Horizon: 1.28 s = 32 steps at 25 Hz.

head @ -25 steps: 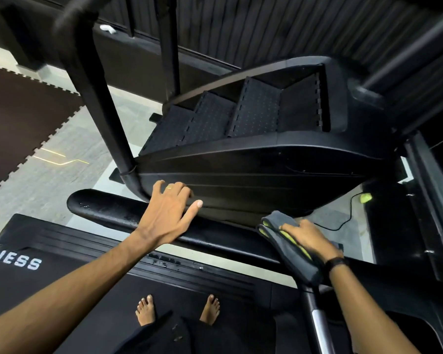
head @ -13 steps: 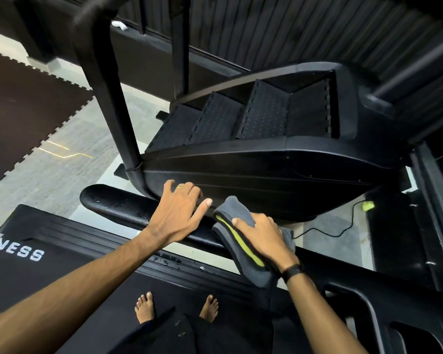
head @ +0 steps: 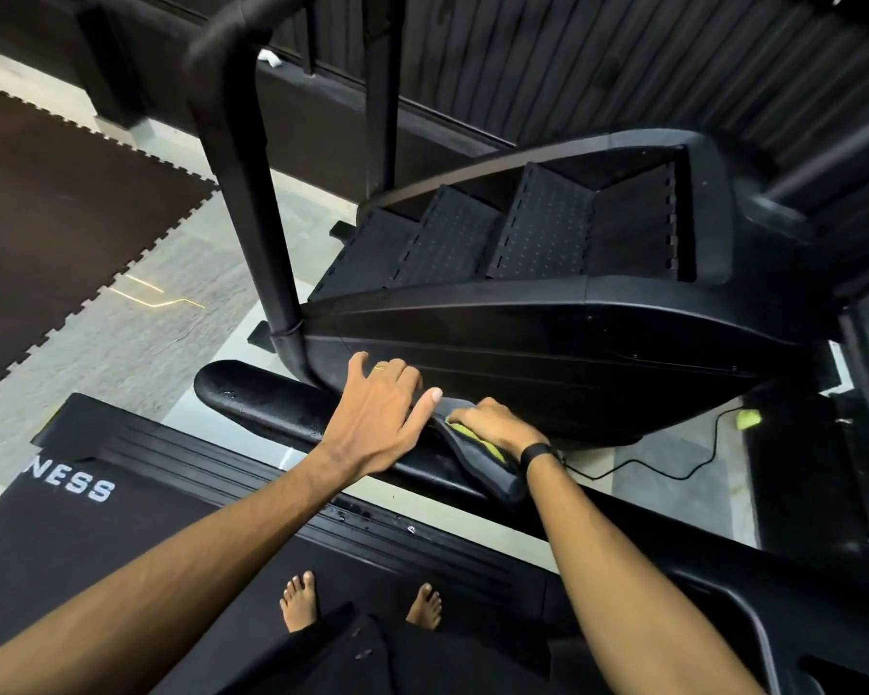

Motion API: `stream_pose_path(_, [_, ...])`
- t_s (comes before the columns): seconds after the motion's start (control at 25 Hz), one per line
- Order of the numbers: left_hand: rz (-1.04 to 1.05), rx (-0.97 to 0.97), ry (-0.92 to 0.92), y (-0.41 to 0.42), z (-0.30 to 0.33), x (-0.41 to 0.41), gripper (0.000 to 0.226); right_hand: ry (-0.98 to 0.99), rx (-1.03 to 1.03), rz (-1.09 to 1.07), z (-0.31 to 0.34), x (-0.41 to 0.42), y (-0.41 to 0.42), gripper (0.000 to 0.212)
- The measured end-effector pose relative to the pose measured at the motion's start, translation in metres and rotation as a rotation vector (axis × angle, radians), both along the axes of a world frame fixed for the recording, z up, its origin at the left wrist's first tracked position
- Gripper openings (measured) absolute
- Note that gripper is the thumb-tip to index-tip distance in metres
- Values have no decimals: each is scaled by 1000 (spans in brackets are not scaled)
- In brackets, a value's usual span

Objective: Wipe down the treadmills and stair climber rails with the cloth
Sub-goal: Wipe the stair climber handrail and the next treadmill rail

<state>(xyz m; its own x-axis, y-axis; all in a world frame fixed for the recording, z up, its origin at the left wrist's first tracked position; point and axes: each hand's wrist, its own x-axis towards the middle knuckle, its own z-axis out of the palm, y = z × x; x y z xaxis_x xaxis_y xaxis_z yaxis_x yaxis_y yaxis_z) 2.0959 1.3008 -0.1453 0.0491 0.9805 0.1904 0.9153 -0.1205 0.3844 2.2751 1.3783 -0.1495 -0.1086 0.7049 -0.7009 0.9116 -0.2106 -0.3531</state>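
Observation:
I stand barefoot on a black treadmill belt [head: 121, 559]. Its black padded handrail [head: 267, 398] runs across in front of me, wet with small droplets. My left hand [head: 377, 418] rests on the rail with fingers spread and the thumb out to the right. My right hand [head: 497, 428] grips a grey cloth with a yellow-green edge [head: 482, 459], wrapped over the rail and touching my left thumb. Just beyond the rail stands the black stair climber [head: 548, 303] with its upright rail post [head: 252, 203].
A black cable [head: 673, 469] and a yellow-green object [head: 747, 418] lie on the grey floor to the right. Dark interlocking mats [head: 61, 233] cover the floor at left. A ribbed dark wall [head: 623, 67] closes the back. The treadmill console frame [head: 773, 619] sits at lower right.
My right hand has slid the cloth leftward along the handrail until it meets my left thumb. The left hand has stayed on the rail. The view has shifted slightly.

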Motion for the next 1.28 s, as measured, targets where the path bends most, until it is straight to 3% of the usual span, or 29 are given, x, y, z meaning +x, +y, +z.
stream_pose_path(0.2, [12, -5, -32, -2, 0, -1, 43, 73, 375, -12, 13, 17, -54, 39])
stream_pose_path(0.28, [25, 7, -70, -2, 0, -2, 40, 59, 416, -17, 16, 37, -65, 34])
stream_pose_path(0.48, [43, 4, -99, -2, 0, -2, 44, -46, 111, -207, 8, 68, -20, 47])
stream_pose_path(0.6, [42, -1, -96, -2, 2, -1, 47, -28, -80, -38, 1, 34, 6, 47])
stream_pose_path(0.72, [39, 7, -106, -2, -1, -2, 46, 36, -14, -24, 0, -12, 0, 57])
stream_pose_path(0.92, [54, 32, -174, -2, -1, -7, 43, 156, 358, 13, 13, 0, -49, 35])
stream_pose_path(1.0, [49, 61, -165, -1, 1, -18, 43, 163, 415, 39, 18, 27, -65, 30])
stream_pose_path(1.12, [66, 92, -77, -1, 2, -53, 37, 106, 349, -49, 21, 65, -61, 31])
stream_pose_path(1.28, [177, 44, -3, -3, -5, -92, 37, 8, 158, -153, 14, 66, -26, 57])
